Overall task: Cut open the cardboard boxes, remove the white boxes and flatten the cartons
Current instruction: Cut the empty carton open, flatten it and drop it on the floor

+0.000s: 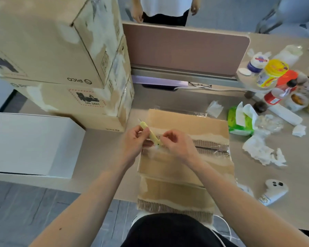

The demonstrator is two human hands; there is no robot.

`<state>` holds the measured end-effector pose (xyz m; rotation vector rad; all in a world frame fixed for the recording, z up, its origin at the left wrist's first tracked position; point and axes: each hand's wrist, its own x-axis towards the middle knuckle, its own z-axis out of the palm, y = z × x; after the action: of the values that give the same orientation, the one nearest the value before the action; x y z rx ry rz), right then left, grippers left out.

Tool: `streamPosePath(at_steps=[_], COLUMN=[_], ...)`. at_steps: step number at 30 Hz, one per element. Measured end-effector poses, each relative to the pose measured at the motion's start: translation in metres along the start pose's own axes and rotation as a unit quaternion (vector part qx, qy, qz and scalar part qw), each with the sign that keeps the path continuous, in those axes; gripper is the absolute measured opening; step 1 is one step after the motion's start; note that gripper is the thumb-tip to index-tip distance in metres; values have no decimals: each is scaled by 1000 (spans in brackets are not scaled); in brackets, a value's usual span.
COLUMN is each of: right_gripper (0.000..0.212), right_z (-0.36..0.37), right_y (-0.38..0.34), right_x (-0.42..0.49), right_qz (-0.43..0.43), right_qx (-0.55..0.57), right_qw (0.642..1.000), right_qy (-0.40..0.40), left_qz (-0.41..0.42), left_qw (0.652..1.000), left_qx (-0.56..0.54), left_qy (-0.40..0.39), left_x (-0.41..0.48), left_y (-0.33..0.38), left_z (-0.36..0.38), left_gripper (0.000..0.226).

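A cardboard box (pixel 184 166) lies on the table in front of me, its taped top seam running to the right. My left hand (pixel 135 141) grips a pale yellow utility knife (pixel 151 133) over the seam's left end. My right hand (pixel 177 143) pinches the lower end of the knife, fingers curled. A white box (pixel 30 145) sits at the left on the table edge. Two stacked cardboard cartons (pixel 64 68) stand behind it at the back left.
A pink desk divider (pixel 185 49) stands behind the box. Crumpled tissues (pixel 262 148), a green wipes pack (pixel 239 120), bottles and jars (pixel 273 73) crowd the right side. A white controller (pixel 273 191) lies at the front right. A person (pixel 165 9) stands beyond the divider.
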<state>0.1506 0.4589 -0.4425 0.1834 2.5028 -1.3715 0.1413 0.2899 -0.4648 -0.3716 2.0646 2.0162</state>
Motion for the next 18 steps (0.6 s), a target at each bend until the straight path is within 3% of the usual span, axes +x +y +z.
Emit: streamPosePath(at_steps=[1, 5, 7, 10, 13, 18], right_gripper=[27, 79, 103, 127, 134, 116], right_z=[2, 11, 17, 21, 19, 20], right_y=[3, 14, 25, 47, 61, 64], right_x=[0, -16, -24, -31, -33, -30], right_qz=[-36, -135, -157, -157, -160, -172], right_qx=[-55, -256, -331, -407, -454, -436], right_qw=[998, 954, 923, 887, 862, 874], right_qy=[6, -85, -119, -152, -161, -130], left_qz=[1, 27, 34, 10, 17, 60], left_qw=[999, 977, 963, 965, 951, 936], left_qx=[29, 199, 262, 261, 307, 346], left_qy=[25, 69, 62, 15, -22, -24], left_x=[4, 14, 18, 21, 22, 25], left_y=[-2, -14, -19, -23, -26, -32], left_z=[-8, -37, -42, -44, -43, -46], left_gripper=[27, 45, 44, 36, 38, 55])
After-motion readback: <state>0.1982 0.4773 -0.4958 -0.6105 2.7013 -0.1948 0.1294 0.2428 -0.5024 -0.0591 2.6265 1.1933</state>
